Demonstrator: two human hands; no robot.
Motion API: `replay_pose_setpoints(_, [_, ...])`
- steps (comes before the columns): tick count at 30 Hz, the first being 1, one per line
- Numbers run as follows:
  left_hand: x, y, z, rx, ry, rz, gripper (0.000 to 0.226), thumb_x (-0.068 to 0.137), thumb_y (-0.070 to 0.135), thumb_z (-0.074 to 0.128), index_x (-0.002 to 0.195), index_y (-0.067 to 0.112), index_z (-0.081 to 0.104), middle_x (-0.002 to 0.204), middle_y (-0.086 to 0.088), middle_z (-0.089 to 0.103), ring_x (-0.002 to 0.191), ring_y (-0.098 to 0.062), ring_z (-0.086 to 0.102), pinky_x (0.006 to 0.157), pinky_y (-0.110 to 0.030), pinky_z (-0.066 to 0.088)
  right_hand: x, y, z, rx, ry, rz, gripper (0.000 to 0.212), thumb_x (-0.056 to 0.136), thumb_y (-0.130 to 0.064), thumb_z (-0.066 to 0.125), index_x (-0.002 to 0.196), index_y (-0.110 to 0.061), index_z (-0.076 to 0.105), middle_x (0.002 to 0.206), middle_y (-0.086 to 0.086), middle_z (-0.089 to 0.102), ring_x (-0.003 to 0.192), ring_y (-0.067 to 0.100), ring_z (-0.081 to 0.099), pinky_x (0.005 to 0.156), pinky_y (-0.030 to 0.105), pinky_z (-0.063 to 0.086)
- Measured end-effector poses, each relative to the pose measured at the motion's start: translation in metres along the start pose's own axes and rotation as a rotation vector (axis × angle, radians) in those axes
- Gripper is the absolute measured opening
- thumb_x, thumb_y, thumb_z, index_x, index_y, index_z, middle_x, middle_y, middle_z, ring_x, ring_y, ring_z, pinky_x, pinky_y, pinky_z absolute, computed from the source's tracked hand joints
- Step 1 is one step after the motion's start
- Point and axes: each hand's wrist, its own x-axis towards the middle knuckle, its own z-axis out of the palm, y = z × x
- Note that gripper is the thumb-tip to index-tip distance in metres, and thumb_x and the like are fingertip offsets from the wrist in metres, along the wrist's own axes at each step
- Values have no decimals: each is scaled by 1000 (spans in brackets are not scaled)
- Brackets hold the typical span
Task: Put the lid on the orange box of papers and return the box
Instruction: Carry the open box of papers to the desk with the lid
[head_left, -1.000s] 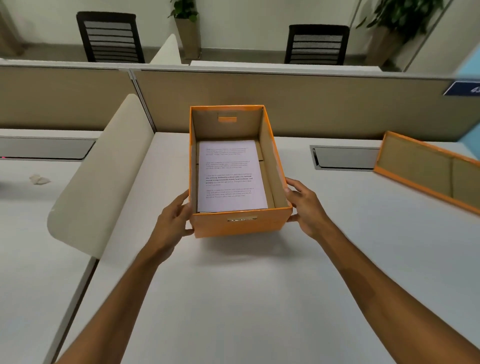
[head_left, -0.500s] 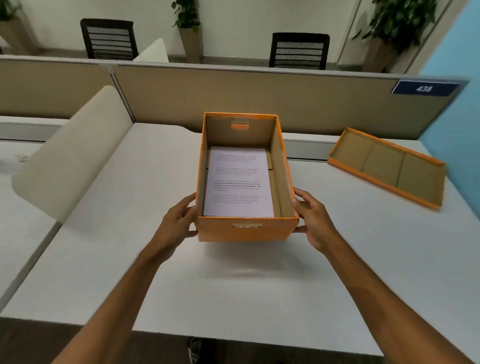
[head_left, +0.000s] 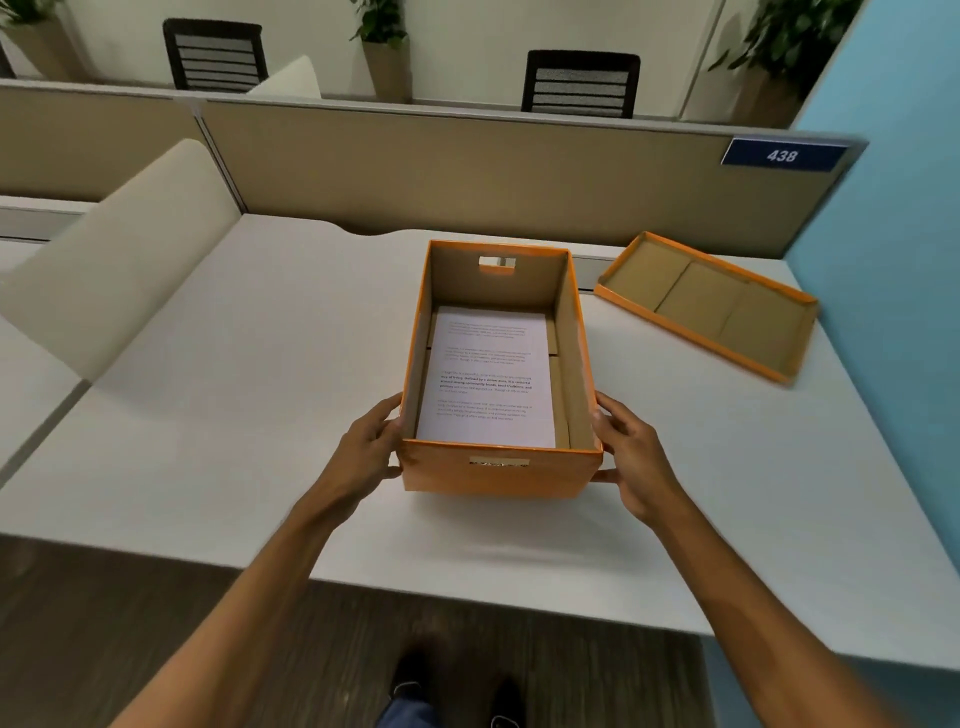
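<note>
An open orange box stands on the white desk, with printed white papers lying flat inside it. My left hand presses the box's left side near its front corner. My right hand holds the right side the same way. The orange lid lies upside down on the desk to the right and behind the box, its brown inside facing up, apart from both hands.
A beige partition runs along the desk's far edge, with a blue sign reading 438. A cream divider panel stands at the left. A blue wall borders the right. Two black chairs and potted plants stand beyond. The desk's front edge is close to me.
The view has pulled back and swung right, so the desk's front edge, the floor and my shoes now show. The box sits closer to the lid. Both hands stay on the box's sides.
</note>
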Motion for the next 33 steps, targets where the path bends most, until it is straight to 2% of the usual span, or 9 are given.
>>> replay_pose_setpoints(7, [-10, -8, 21, -7, -29, -15, 51, 103, 36, 43, 152, 28, 35, 128, -12, 65, 122, -33, 58, 101, -63, 45, -25, 17, -14, 2, 48, 14, 39, 102, -38, 48, 141, -39, 51, 135, -9, 61, 121, 21, 58, 69, 40, 61])
replay_pose_setpoints(11, [-13, -17, 26, -5, -24, -34, 52, 101, 40, 44, 152, 28, 36, 124, -9, 66, 120, -32, 58, 100, -64, 46, -31, 24, -16, -24, 78, 32, 41, 101, -40, 48, 143, -38, 49, 141, -8, 56, 126, 24, 54, 74, 45, 60])
replay_pose_setpoints(14, [-15, -24, 27, 0, -30, -44, 53, 101, 41, 45, 152, 28, 35, 122, -6, 67, 120, -32, 59, 100, -63, 45, -36, 27, -15, -24, 73, 31, 39, 101, -41, 48, 139, -42, 51, 134, -14, 60, 119, 16, 59, 63, 34, 60])
replay_pose_setpoints(17, [-16, -29, 26, 3, -30, -50, 53, 101, 40, 45, 152, 29, 34, 130, -7, 63, 124, -33, 56, 101, -64, 45, -42, 31, -12, -17, 77, 26, 36, 101, -42, 49, 137, -46, 53, 123, -24, 64, 110, 9, 62, 56, 25, 58])
replay_pose_setpoints(21, [-16, -31, 26, 40, -33, -32, 53, 102, 43, 42, 153, 31, 32, 138, -4, 58, 128, -33, 54, 100, -63, 45, -46, 34, -9, -30, 98, 0, 38, 100, -45, 49, 137, -46, 52, 116, -31, 64, 103, 2, 64, 55, 22, 56])
replay_pose_setpoints(23, [-15, -32, 24, 75, -34, -12, 54, 102, 46, 40, 153, 32, 32, 143, -5, 54, 130, -34, 53, 100, -63, 46, -46, 36, -8, -61, 127, -18, 41, 99, -45, 50, 140, -41, 50, 126, -21, 62, 110, 9, 62, 64, 28, 60])
replay_pose_setpoints(26, [-14, -33, 22, 163, 16, 31, 57, 101, 50, 39, 153, 29, 33, 157, -4, 41, 139, -32, 44, 108, -57, 42, -44, 39, -10, -157, 237, -61, 46, 98, -43, 53, 143, -34, 49, 133, -9, 56, 119, 13, 53, 94, 41, 53])
replay_pose_setpoints(29, [-15, -28, 20, 292, 117, 122, 57, 102, 43, 41, 153, 20, 33, 158, -7, 37, 141, -29, 42, 111, -47, 36, -45, 37, -12, -248, 299, -111, 45, 98, -42, 55, 141, -31, 51, 128, -7, 57, 115, 12, 51, 97, 39, 48])
replay_pose_setpoints(33, [-16, -12, 24, 421, 140, 318, 50, 101, 30, 47, 148, 12, 42, 153, -12, 43, 137, -29, 44, 111, -45, 40, -51, 31, -13, -300, 342, -151, 41, 98, -35, 57, 138, -26, 55, 133, -1, 60, 115, 14, 55, 97, 37, 50])
